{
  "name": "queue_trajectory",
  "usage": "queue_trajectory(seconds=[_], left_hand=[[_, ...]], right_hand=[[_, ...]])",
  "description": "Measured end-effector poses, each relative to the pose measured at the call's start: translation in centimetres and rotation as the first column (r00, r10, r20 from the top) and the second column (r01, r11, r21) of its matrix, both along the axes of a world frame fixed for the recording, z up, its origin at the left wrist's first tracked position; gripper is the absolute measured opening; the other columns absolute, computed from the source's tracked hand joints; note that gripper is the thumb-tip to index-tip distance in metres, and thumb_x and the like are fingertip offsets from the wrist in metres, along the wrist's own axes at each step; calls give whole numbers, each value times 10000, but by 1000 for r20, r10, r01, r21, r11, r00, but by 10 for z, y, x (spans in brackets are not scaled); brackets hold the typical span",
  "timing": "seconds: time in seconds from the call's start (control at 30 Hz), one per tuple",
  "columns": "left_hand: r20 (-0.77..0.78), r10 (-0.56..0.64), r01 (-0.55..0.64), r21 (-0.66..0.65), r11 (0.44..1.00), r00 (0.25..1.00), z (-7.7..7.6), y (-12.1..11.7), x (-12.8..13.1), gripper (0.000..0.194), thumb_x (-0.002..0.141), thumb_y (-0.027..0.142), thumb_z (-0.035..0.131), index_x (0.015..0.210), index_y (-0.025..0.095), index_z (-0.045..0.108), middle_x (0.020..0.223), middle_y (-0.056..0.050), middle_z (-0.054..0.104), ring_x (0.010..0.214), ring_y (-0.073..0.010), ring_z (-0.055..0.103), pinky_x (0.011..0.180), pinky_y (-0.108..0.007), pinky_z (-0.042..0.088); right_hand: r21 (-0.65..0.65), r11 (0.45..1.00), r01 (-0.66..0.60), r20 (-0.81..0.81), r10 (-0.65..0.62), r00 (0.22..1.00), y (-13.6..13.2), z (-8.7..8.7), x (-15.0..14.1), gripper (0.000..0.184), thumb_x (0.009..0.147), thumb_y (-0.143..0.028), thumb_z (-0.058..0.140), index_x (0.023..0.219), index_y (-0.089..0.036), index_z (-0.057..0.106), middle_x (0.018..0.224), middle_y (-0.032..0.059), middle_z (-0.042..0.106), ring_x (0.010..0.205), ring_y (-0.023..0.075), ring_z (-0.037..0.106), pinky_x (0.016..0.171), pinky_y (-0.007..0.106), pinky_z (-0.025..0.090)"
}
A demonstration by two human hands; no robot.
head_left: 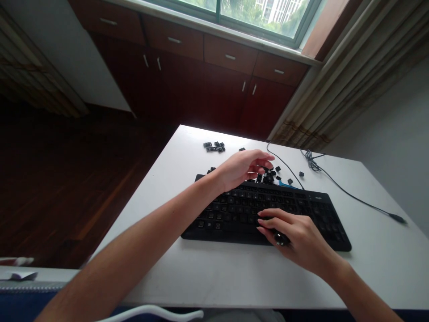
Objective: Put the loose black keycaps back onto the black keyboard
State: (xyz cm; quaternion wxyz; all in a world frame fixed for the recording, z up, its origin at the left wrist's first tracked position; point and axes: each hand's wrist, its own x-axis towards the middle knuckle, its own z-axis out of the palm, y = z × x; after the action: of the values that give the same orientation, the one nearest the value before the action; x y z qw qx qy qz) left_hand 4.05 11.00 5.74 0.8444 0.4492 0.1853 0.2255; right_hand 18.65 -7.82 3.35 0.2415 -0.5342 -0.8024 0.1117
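Observation:
A black keyboard lies on the white table. My left hand reaches over its far edge, fingers curled toward a pile of loose black keycaps behind the keyboard; whether it pinches one is hidden. My right hand rests on the keyboard's near edge, fingers bent and pressed on the keys, with a small dark object under the palm. A blue tool lies just behind the keyboard.
More loose keycaps lie in a cluster at the table's far left. A black cable with a plug runs across the right of the table. Brown cabinets, a window and a curtain stand behind.

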Motion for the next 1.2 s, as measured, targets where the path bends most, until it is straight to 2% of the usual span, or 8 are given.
queue_trajectory(seconds=[0.13,0.23,0.33,0.43,0.53,0.67,0.73,1.2], left_hand=[[13,23,-22,-8,1000,1000,3,1,-2,211,814,324,723,907,135,732,882,-57,677,665,-87,554,558,-204,365],[45,73,-71,-39,997,996,3,4,-4,222,820,328,721,936,138,725,868,-41,664,662,-80,548,570,-200,386],[62,152,-146,-85,986,986,1,9,-5,213,819,323,718,940,148,705,849,-25,649,652,-78,546,563,-195,399],[91,204,-191,-130,973,975,-2,14,-7,203,808,326,728,916,165,669,817,-2,623,619,-69,529,530,-184,389],[103,220,-203,-150,968,970,-2,18,-8,208,798,326,736,907,171,651,799,9,603,596,-64,516,507,-179,381],[118,232,-214,-147,966,966,-1,21,-9,215,786,325,746,896,168,648,800,7,601,585,-63,511,501,-185,385],[110,233,-215,-153,965,966,0,22,-9,215,786,328,745,886,168,643,793,10,601,582,-62,509,499,-186,385],[30,152,-148,-115,982,988,-9,18,-6,229,815,371,728,872,166,640,813,10,608,603,-60,522,527,-181,404]], right_hand=[[1,987,161,-378,-148,914,3,23,1,99,900,-195,673,807,-207,639,796,47,676,670,158,631,587,275,509],[-64,966,249,-776,-205,596,10,40,-3,379,963,-261,580,609,-214,454,527,-35,413,464,106,399,436,256,334],[-135,988,78,-918,-154,366,21,46,-17,478,988,-291,491,536,-213,355,451,-52,277,392,97,282,391,269,251],[-140,989,-58,-934,-112,339,27,44,-34,508,986,-295,478,513,-209,313,431,-44,265,387,97,264,398,286,217],[-122,993,7,-887,-112,449,27,42,-36,510,995,-311,489,522,-210,328,453,-40,294,414,99,278,415,290,219],[-47,985,167,-496,-168,852,25,41,-12,165,902,-227,674,752,-208,609,602,-22,528,500,109,441,452,265,345],[-4,985,175,-310,-168,936,24,38,4,55,883,-197,698,928,-220,674,718,-2,627,572,122,540,529,262,449],[92,978,189,-108,-179,978,14,19,39,182,917,-171,659,1086,-225,697,1011,54,699,890,169,686,812,297,574]])
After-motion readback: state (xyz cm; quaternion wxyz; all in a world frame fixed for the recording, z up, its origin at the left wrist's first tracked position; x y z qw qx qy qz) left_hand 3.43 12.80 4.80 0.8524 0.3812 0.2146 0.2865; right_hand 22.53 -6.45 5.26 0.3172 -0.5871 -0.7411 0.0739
